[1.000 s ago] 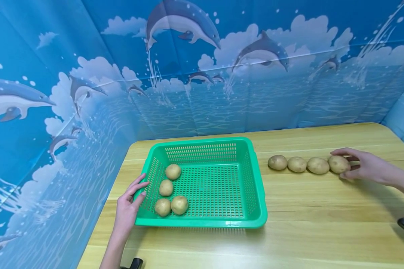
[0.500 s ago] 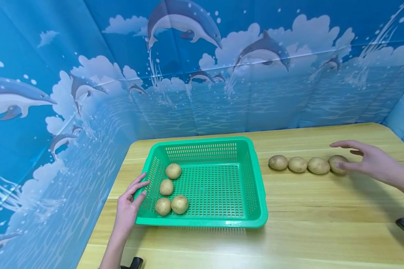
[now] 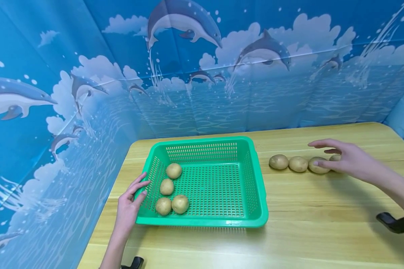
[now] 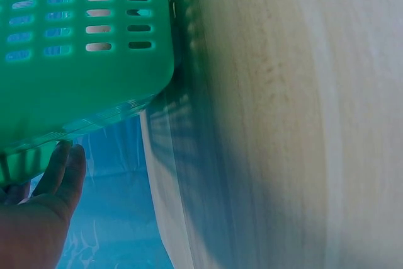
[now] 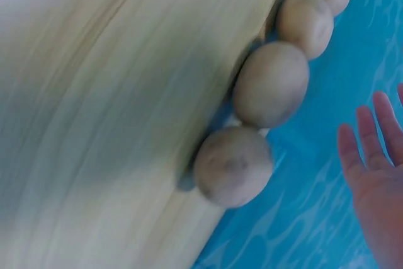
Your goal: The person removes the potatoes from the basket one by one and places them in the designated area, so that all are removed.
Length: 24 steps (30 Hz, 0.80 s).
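A green plastic basket (image 3: 202, 223) with slotted walls stands on the table. Along its left side lie several potatoes, among them a front one (image 3: 180, 204) and a rear one (image 3: 174, 170). My left hand (image 3: 129, 205) rests on the left rim, fingers nearly straight; the left wrist view shows two fingers (image 4: 69, 174) at the basket's edge. Right of the basket, more potatoes form a row, from the leftmost potato (image 3: 278, 162) to the rightmost potato (image 3: 335, 157), partly hidden. Over the row's right end hovers my right hand (image 3: 351, 158), holding nothing, fingers spread apart from the potatoes (image 5: 271, 85).
The wooden table (image 3: 309, 231) ends at a blue curtain (image 3: 195, 108) printed with dolphins, which hangs behind and to the left. Black straps or mounts show at both wrists, one by the right wrist (image 3: 394, 223).
My right hand has let go of the rightmost potato, lifted, and moved left over the third potato in the row. The left hand and basket have stayed in place.
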### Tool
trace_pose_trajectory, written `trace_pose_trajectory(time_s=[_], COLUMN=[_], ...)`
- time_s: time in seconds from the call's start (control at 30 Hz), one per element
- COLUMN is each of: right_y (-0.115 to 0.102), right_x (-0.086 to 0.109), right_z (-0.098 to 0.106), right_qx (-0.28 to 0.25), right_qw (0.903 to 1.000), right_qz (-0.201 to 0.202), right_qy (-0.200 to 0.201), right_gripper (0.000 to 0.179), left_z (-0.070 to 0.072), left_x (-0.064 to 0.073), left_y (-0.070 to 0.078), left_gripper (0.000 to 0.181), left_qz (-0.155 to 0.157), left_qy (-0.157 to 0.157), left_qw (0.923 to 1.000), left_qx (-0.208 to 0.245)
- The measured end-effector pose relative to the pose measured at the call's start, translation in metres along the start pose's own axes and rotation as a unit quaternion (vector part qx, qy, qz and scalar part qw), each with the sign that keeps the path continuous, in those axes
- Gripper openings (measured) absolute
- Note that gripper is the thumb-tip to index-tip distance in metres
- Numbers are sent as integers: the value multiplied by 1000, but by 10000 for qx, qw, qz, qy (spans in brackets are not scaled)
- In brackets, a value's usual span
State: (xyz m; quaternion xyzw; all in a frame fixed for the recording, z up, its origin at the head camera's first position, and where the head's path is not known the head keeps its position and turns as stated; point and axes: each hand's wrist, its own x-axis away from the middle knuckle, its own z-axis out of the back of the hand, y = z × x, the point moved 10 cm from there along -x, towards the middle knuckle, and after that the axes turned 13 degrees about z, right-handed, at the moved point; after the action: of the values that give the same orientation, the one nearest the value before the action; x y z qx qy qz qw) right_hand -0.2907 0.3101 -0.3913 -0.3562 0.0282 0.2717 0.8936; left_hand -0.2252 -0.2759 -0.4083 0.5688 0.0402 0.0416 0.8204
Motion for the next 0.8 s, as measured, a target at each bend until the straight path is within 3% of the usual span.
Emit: trace_pose_trajectory(time_s=[0.23, 0.5, 0.8], right_y=[-26, -50, -82], right_x=[-16, -34, -55], right_z=[-9, -20, -27], right_qx=[68, 204, 334], right_qw=[9994, 9982, 9930], right_qz=[337, 502, 1062], right_qy=[22, -242, -403], right_gripper=[51, 49, 42], left_z=[-1, 0, -1], left_x=[1, 0, 0], left_y=[1, 1, 0], left_gripper=[28, 28, 27], left_qz=[-16, -29, 33], left_qy=[-14, -16, -21], left_qw=[10000, 10000, 10000], left_qx=[22, 43, -4])
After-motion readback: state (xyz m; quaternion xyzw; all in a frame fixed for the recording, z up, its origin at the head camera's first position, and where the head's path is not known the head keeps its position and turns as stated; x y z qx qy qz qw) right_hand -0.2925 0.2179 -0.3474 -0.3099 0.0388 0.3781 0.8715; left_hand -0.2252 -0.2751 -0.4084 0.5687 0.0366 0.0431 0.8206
